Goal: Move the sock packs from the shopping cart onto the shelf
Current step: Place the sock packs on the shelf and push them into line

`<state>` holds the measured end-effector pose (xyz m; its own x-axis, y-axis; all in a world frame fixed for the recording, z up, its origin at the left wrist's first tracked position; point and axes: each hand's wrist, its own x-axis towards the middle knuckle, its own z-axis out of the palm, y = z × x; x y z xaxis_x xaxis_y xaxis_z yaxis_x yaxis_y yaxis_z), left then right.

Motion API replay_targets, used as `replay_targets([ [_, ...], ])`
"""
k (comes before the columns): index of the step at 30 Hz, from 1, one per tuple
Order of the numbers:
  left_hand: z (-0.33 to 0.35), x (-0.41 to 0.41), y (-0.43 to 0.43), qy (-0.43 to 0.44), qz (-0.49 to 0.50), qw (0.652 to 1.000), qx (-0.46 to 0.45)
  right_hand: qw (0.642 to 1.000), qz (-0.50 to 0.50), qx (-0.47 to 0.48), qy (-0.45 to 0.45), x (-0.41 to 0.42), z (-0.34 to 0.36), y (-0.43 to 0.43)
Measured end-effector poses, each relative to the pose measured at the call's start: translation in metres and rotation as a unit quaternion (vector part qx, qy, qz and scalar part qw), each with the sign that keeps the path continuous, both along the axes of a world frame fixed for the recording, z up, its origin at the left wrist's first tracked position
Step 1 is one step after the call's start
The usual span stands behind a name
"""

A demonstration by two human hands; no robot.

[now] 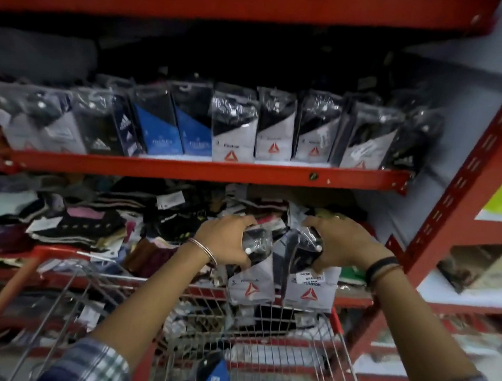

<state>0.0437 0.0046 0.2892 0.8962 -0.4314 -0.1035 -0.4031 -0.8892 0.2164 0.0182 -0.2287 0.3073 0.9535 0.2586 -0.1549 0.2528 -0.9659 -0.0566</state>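
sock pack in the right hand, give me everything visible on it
The sock pack in the right hand is a flat clear plastic sleeve, glossy and crinkled, over folded socks: dark at the top, light grey below with a red triangle logo and a white sticker label. It hangs roughly upright, logo end down, above the far rim of the shopping cart. The right hand grips its dark top end, fingers wrapped round it. Its left edge seems to touch the similar pack held by the left hand.

L hand [229, 239] & R hand [340, 243] both outstretched, fingers clenched.
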Motion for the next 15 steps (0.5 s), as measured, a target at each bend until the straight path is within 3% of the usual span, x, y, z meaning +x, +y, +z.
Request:
replay_targets([
  [6,0.076,0.018,-0.009,-0.088,-0.014,0.996,-0.012,0.997,-0.004,-0.009,-0.081,0.012,0.073,-0.016],
  [15,0.162,0.063,-0.033,-0.216,-0.027,0.975,-0.033,0.993,-0.030,-0.014,-0.114,0.033,0.136,-0.033],
])
